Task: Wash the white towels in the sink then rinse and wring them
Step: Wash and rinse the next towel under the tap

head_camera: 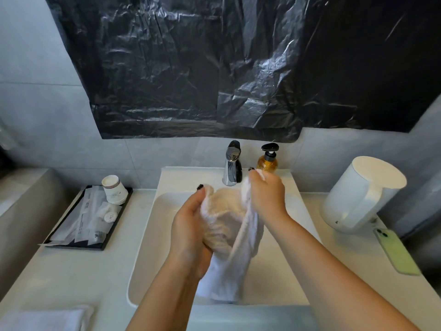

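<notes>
A wet white towel (229, 237) hangs bunched over the white sink (152, 237), its lower end trailing into the basin. My left hand (191, 230) grips the towel's left side from below. My right hand (265, 197) pinches its upper right edge, lifted near the chrome faucet (232, 163). No water is seen running from the faucet. A second folded white towel (47, 318) lies on the counter at the bottom left.
An amber soap pump bottle (267, 160) stands right of the faucet. A black tray (114, 225) with paper cups and wrapped packets sits on the left counter. A white kettle (360, 194) and a green phone (397, 250) occupy the right counter. Black plastic sheeting (214, 68) covers the wall above.
</notes>
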{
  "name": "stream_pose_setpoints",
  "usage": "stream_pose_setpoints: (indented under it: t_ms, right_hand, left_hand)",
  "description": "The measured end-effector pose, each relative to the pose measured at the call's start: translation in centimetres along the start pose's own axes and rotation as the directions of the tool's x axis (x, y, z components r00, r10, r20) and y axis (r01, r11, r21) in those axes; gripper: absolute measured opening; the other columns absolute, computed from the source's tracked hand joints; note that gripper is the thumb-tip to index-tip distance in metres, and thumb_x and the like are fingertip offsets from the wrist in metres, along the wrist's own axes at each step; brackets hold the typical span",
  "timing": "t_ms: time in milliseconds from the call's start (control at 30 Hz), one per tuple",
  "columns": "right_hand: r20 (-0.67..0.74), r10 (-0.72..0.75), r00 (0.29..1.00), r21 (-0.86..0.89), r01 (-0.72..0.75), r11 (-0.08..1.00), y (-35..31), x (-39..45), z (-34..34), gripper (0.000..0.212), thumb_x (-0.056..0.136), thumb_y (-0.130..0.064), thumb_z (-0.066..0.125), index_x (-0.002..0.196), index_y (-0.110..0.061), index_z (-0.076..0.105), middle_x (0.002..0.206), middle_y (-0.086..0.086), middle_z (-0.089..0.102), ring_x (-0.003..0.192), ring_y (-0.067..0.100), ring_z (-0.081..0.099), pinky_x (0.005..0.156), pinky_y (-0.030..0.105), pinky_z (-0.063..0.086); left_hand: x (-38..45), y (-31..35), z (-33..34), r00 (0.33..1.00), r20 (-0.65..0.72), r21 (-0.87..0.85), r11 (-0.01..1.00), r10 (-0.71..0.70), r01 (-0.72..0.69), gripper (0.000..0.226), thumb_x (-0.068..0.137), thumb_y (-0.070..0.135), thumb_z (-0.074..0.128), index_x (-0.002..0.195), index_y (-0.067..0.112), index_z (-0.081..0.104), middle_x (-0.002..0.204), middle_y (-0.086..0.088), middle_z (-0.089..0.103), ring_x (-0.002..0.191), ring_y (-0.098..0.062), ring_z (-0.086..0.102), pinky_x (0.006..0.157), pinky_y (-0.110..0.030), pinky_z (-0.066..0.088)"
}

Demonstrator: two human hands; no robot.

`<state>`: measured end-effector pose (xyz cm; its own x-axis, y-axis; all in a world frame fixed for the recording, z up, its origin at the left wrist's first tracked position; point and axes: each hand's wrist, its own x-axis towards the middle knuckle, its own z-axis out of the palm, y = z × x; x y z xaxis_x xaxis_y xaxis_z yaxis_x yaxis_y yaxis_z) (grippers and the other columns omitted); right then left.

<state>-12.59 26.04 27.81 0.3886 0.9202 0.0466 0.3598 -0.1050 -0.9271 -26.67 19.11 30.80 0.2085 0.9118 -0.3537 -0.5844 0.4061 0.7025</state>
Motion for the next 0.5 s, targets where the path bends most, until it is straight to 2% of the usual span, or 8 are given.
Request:
stream_pose_setpoints:
  t_ms: [100,133,167,200,267,333,400,500]
  right_hand:
    - [0.065,-0.062,0.996,-0.065,0.066,0.996,-0.9,-1.5,1.7,0.040,0.097,-0.023,0.047,0.058,-0.017,0.037,0.060,0.002,0.041,0.064,0.024,0.043,0.057,0.031,0.029]
    - [0.123,-0.105,0.987,-0.142,0.122,0.982,-1.5,-2.6,2.6,0.041,0.097,-0.028,0.047,0.059,-0.017,0.038,0.062,0.002,0.045,0.067,0.026,0.047,0.059,0.033,0.031]
    - [0.170,-0.142,0.975,-0.226,0.179,0.958,-2.1,-3.9,3.3,0.041,0.097,-0.032,0.046,0.060,-0.016,0.039,0.063,0.001,0.047,0.069,0.028,0.050,0.060,0.034,0.032]
    - [0.194,-0.206,0.959,-0.272,0.255,0.928,-2.5,-5.2,3.7,0.041,0.097,-0.035,0.044,0.062,-0.016,0.039,0.064,0.000,0.048,0.070,0.029,0.052,0.060,0.034,0.033]
    - [0.221,-0.401,0.889,-0.280,0.452,0.847,-2.5,-7.4,3.5,0.037,0.096,-0.037,0.042,0.065,-0.017,0.041,0.065,-0.001,0.049,0.069,0.029,0.054,0.060,0.035,0.036]
    - [0.294,-0.495,0.817,-0.245,0.565,0.787,-1.6,-8.7,2.7,0.032,0.092,-0.040,0.039,0.068,-0.022,0.048,0.066,-0.002,0.052,0.065,0.024,0.053,0.059,0.034,0.037]
    - [0.362,-0.434,0.825,-0.157,0.513,0.844,-0.8,-8.2,1.5,0.034,0.087,-0.049,0.035,0.060,-0.030,0.043,0.058,-0.008,0.044,0.057,0.015,0.043,0.056,0.033,0.034]
    - [0.323,-0.361,0.875,-0.155,0.425,0.892,0.6,-4.7,-1.2,0.035,0.082,-0.053,0.041,0.054,-0.031,0.039,0.052,-0.005,0.034,0.054,0.016,0.034,0.055,0.036,0.033]
  left_hand:
    - [1.7,-2.4,-0.7,0.991,-0.118,0.028,0.998,0.065,-0.063,0.035,0.094,0.034,0.056,0.077,0.011,0.075,0.082,-0.011,0.072,0.084,-0.030,0.067,0.082,-0.040,0.052]
    - [2.6,-2.8,-0.5,0.976,-0.188,0.091,0.992,0.106,-0.090,0.035,0.098,0.031,0.053,0.078,0.010,0.073,0.080,-0.010,0.072,0.085,-0.028,0.069,0.079,-0.038,0.054]
    - [3.2,-3.1,0.1,0.940,-0.305,0.098,0.987,0.153,-0.129,0.035,0.100,0.027,0.050,0.075,0.011,0.069,0.072,-0.007,0.070,0.078,-0.023,0.069,0.071,-0.034,0.054]
    - [3.1,-3.4,0.2,0.919,-0.349,0.061,0.983,0.181,-0.170,0.034,0.101,0.023,0.048,0.072,0.011,0.064,0.063,-0.004,0.064,0.068,-0.018,0.066,0.063,-0.031,0.050]
    - [3.4,-3.8,-1.2,0.949,-0.279,-0.116,0.976,0.148,-0.187,0.037,0.101,0.018,0.041,0.066,0.013,0.052,0.055,-0.003,0.051,0.059,-0.016,0.055,0.058,-0.029,0.042]
    - [3.4,-2.9,-1.9,0.982,-0.185,-0.208,0.975,0.042,-0.081,0.046,0.100,0.020,0.034,0.057,0.014,0.046,0.052,-0.001,0.044,0.049,-0.013,0.049,0.055,-0.028,0.036]
    - [3.8,-2.2,-2.2,0.988,-0.152,-0.174,0.985,-0.040,0.013,0.052,0.101,0.027,0.036,0.055,0.011,0.055,0.053,-0.006,0.053,0.046,-0.017,0.056,0.059,-0.029,0.040]
    - [4.1,-0.6,-1.9,0.978,-0.209,-0.001,1.000,0.005,-0.005,0.027,0.095,0.030,0.055,0.081,0.010,0.066,0.074,-0.010,0.069,0.071,-0.026,0.066,0.075,-0.035,0.051]
